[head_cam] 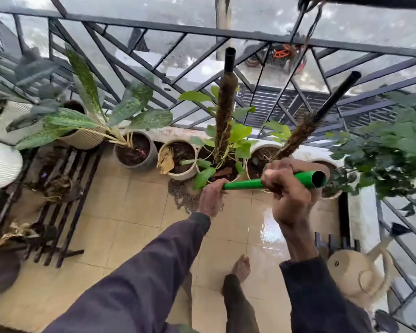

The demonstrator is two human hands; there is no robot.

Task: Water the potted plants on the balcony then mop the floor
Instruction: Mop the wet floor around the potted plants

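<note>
Both hands grip the green mop handle [274,181]: right hand [291,188] closed round its upper end, left hand [211,195] closed round it lower down. The mop head [183,193] lies on the floor tiles [135,212] at the balcony's far edge, touching the base of the row of pots [178,162]. Watering can [356,272] stands at the right edge by the railing [202,32]. Tiles near the right edge shine wet [271,227]; a bare foot [241,266] stands just beside that patch.

Risks, judged:
- Slip, from bare foot on wet tile.
- Mop head pushed hard against pots could tip one or snag the trailing leaves [203,176].
- Handle's top end swinging into the hanging plant [389,150].
</note>
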